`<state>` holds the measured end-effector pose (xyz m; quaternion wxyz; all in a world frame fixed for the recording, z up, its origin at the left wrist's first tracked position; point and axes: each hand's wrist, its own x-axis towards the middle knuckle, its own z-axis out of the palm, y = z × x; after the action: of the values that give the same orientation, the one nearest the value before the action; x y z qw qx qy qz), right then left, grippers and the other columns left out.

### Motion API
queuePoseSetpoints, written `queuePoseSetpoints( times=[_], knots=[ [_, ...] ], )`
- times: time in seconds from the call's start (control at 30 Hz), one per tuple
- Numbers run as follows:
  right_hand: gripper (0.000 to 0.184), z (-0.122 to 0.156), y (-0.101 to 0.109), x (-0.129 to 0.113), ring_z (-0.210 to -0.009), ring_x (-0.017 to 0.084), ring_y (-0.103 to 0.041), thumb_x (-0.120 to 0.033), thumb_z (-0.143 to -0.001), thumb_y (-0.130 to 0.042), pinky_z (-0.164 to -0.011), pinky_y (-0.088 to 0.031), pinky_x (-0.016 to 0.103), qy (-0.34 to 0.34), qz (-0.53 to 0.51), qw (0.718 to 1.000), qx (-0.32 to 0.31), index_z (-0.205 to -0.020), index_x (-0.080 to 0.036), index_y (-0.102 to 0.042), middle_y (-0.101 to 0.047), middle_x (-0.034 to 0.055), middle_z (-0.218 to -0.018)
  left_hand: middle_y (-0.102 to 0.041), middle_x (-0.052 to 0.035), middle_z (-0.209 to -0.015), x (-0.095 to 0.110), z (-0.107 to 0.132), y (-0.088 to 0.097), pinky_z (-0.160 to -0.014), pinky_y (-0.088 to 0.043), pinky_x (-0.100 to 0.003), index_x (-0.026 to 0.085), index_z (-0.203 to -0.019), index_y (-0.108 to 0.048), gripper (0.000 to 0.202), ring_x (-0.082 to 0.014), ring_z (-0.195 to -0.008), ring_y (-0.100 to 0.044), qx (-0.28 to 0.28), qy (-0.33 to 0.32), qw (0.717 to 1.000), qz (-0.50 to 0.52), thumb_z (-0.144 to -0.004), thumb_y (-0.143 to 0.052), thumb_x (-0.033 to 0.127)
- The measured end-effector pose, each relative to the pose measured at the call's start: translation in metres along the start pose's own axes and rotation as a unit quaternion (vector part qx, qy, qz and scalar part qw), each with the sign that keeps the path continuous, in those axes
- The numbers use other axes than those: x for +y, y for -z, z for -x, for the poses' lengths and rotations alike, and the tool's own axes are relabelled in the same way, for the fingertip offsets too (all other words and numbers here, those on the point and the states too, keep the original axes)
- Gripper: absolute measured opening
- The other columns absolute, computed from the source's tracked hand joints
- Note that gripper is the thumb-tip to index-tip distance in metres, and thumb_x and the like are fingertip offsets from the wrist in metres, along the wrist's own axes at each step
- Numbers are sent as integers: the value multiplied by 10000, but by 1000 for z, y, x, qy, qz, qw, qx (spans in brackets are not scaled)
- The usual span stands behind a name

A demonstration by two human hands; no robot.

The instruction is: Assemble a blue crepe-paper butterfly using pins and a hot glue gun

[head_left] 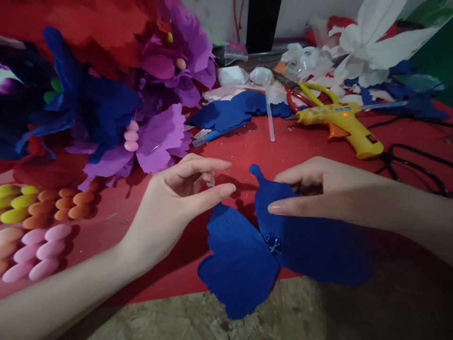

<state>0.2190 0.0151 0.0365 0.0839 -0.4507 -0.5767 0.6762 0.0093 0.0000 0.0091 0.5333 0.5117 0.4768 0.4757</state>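
A blue crepe-paper butterfly (244, 264) hangs over the near table edge, with scalloped wings and a small cluster of dark beads and wire at its middle. My right hand (311, 189) pinches the upper part of its right wing, thumb in front and fingers behind. A narrow rolled tip rises from that wing. My left hand (177, 198) is by the top of the left wing, thumb and forefinger apart. Its thumb covers that wing's upper tip, and its other fingers are partly hidden.
A yellow glue gun (343, 123) with a lit orange light lies behind my right hand, near red-handled pliers (297, 97) and black cable (417, 160). Paper flowers (170, 132) crowd the left. Orange and pink oval pieces (53, 250) lie in rows on the red table (141, 283).
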Motion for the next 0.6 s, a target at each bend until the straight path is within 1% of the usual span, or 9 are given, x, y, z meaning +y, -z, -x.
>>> queuePoseSetpoints(
  times=[0.07,0.2,0.3,0.4,0.53,0.6],
  knots=[
    [227,0,1,0,-476,45,-499,-373,-723,-694,-409,-367,135,1,-16,1000,-5,-655,-182,-592,-573,-52,-573,-592,52,-689,0,0,1,-596,-428,-185,308,-832,-777,234,-91,-673,-531,-7,-9,1000,-10,-663,-772,146],
    [165,0,0,-1,-480,33,-491,-286,-699,-729,-413,-360,120,2,-56,998,-13,-640,-188,-610,-580,-62,-571,-657,37,-757,-1,0,3,-581,-434,-182,341,-769,-780,216,-92,-697,-575,-34,-36,998,-28,-735,-710,140],
    [140,0,-1,-3,-492,39,-509,-276,-700,-731,-425,-373,124,-2,-68,998,-14,-647,-196,-629,-599,-61,-581,-675,51,-755,-1,0,4,-571,-440,-154,342,-730,-777,226,-68,-678,-587,-43,-30,998,-28,-714,-723,123],
    [156,0,-1,-3,-491,46,-518,-288,-700,-730,-422,-379,130,-6,-59,998,-8,-639,-193,-622,-597,-59,-575,-674,80,-717,-1,0,4,-573,-441,-125,345,-688,-768,236,-42,-652,-588,-42,-37,998,-26,-683,-750,110],
    [167,-1,0,3,-474,39,-503,-303,-711,-715,-404,-366,123,15,-60,998,-19,-644,-188,-614,-589,-60,-569,-650,105,-637,-2,0,2,-562,-448,-113,317,-621,-743,217,-33,-602,-575,-31,-51,998,-21,-646,-771,104],
    [169,-2,1,6,-476,38,-503,-314,-722,-702,-404,-366,122,28,-57,998,-22,-650,-189,-614,-590,-57,-574,-644,116,-613,-3,0,2,-547,-449,-114,322,-605,-729,217,-35,-582,-572,-27,-55,998,-16,-642,-772,113]
  ],
)
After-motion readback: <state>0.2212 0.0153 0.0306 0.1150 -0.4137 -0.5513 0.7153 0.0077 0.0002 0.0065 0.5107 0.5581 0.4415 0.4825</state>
